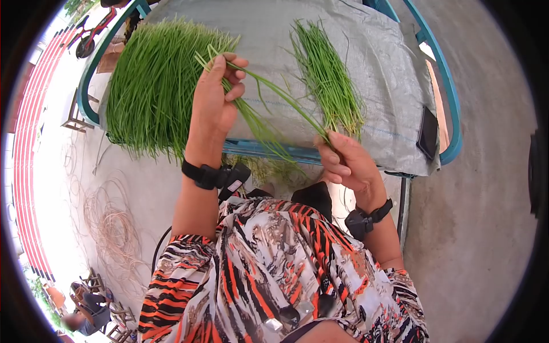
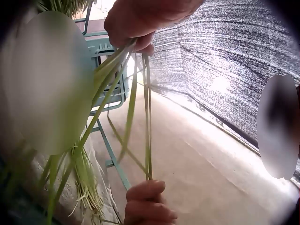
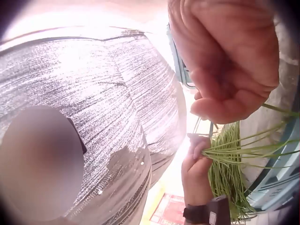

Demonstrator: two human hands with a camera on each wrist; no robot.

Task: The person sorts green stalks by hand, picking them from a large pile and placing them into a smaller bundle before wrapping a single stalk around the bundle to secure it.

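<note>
My left hand (image 1: pixel 216 97) pinches a few long green chive stalks (image 1: pixel 255 121) between thumb and fingers, in front of a large heap of chives (image 1: pixel 151 86). From there a thin strand or two (image 1: pixel 286 98) stretches across to my right hand (image 1: pixel 350 163). The right thumb and forefinger pinch its end, close to the root ends of a smaller, neatly laid chive bunch (image 1: pixel 327 74). In the left wrist view the taut stalks (image 2: pixel 148 117) run between both hands, while others hang loose. The right wrist view shows stalks (image 3: pixel 248 151) fanning out from the left hand (image 3: pixel 197 161).
A grey sheet (image 1: pixel 263 34) covers the table, which has a blue-green frame (image 1: pixel 452 126). A dark phone (image 1: pixel 427 132) lies at its right edge. Plant scraps (image 1: pixel 257 168) litter the floor below. Coiled cord (image 1: pixel 111 220) lies at left, and a seated person (image 1: pixel 94 311) is farther off.
</note>
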